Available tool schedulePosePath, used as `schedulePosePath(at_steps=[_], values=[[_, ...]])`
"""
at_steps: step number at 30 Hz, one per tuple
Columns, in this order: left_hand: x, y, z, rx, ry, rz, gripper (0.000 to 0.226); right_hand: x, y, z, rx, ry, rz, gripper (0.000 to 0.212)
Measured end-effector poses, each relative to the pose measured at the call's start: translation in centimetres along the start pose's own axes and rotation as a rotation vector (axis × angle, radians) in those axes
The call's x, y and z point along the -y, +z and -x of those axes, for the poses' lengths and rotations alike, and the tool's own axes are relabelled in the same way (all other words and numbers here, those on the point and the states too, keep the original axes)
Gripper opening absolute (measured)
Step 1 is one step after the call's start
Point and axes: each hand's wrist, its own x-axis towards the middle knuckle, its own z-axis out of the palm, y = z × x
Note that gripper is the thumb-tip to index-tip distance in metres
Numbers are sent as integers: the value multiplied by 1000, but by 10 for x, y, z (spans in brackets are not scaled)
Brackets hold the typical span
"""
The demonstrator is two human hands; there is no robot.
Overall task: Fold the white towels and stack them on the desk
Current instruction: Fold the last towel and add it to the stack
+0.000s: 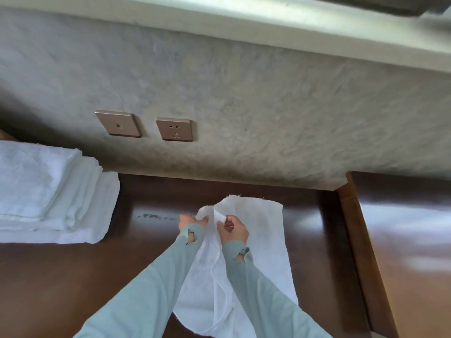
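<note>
Folded stack (48,191) left of cloth (263,240) (both on desk (146,252)).

**Materials & finishes**

Desk (73,276): dark wood, glossy varnish w/ pale reflections. Side cabinet (410,252): warmer brown wood, same high gloss. Thin towel (263,240): flat-woven white cloth, matt, frayed threads at far edge, almost sheer. Stacked towels (48,191): thick white terry, fluffy looped pile, matt. Wall (244,106): grey, rough mottled texture. Socket plates (174,129): smooth bronze-tone, satin metallic sheen; metal vs plastic unclear. Sleeves (151,276): soft matt grey-green fabric.
</note>
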Motion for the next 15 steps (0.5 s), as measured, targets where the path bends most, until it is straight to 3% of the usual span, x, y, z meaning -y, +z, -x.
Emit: schedulePosePath(at_steps=[2,4,5,7,9,12,15], values=[[1,-3,-1,137,6,-48,39,-3,-2,-1,-13,12,-36,3],[3,-5,3,179,15,8,25,-5,-5,-1,-46,16,-78,10],[6,-5,6,170,6,38,14,-4,-9,2,-68,19,-100,9],[4,-5,17,119,9,88,19,-2,-18,10,-90,16,-129,2],[1,-9,30,102,-3,139,20,4,-30,23,-90,-31,-139,11],[0,-17,51,226,-109,215,18,20,-51,46,-72,-80,-155,17],[-3,-32,89,171,-30,261,23,33,-68,63,-47,-94,-150,25]])
